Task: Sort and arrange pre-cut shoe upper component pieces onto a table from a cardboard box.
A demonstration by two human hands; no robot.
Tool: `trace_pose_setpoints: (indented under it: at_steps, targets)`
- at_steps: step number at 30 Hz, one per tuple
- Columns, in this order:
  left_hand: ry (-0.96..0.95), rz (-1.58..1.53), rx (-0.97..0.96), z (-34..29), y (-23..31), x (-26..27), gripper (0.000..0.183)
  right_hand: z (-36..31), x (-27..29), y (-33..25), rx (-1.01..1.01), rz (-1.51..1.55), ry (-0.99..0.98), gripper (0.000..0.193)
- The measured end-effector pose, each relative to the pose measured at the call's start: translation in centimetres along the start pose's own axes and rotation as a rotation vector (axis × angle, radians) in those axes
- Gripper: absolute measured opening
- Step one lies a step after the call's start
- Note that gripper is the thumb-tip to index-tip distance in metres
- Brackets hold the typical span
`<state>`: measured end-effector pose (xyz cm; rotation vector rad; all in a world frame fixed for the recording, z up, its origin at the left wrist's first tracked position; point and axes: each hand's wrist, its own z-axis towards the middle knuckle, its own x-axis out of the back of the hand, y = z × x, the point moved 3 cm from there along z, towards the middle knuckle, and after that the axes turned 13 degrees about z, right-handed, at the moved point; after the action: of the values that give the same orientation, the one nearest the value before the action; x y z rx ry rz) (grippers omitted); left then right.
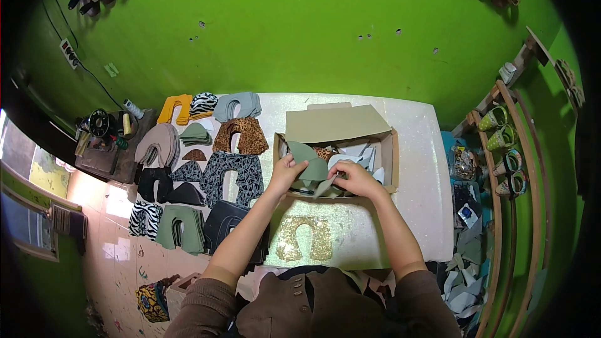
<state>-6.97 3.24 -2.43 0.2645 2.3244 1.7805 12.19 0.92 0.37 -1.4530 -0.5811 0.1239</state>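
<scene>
Over the open cardboard box [394,161] on the table, my left hand [287,173] is closed on an olive-green cut piece [306,163] of sheet material, thumb on top. Beside it, my right hand [352,177] pinches a smaller grey-green scrap [324,187] near the box's front edge. Inside the box lie pale offcuts [359,149] and a leopard-print piece [323,153], partly hidden by the green piece. In front of the box, a gold glittery U-shaped piece [288,245] lies flat on the table.
Stacks of U-shaped pieces cover the table's left side, among them leopard-print [244,130], patterned grey [216,172], green [178,228] and black [228,220]. A sewing machine [100,124] stands at far left. On the right are a wooden rack [494,231] with shoes [499,139] and piled scraps [464,288].
</scene>
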Motion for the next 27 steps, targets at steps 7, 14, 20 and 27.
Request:
trace_pose_setpoints:
  at_steps: [7,14,20,27]
  targets:
    - [-0.100,0.055,-0.016,-0.3,0.0,-1.1,0.028,0.7,0.2,-1.1,0.212,-0.148,0.097,0.015]
    - [0.021,0.095,0.163,-0.4,-0.6,0.5,0.019,0.4,0.5,0.0,-0.094,0.307,0.098,0.025]
    - [-0.062,0.042,0.159,-0.5,-0.9,-0.4,0.020,0.7,-0.1,0.0,-0.070,0.777,0.319,0.031]
    - [-0.254,-0.194,0.124,-1.3,-0.2,-2.9,0.026,1.5,-2.8,4.3,-0.132,0.576,0.614,0.028]
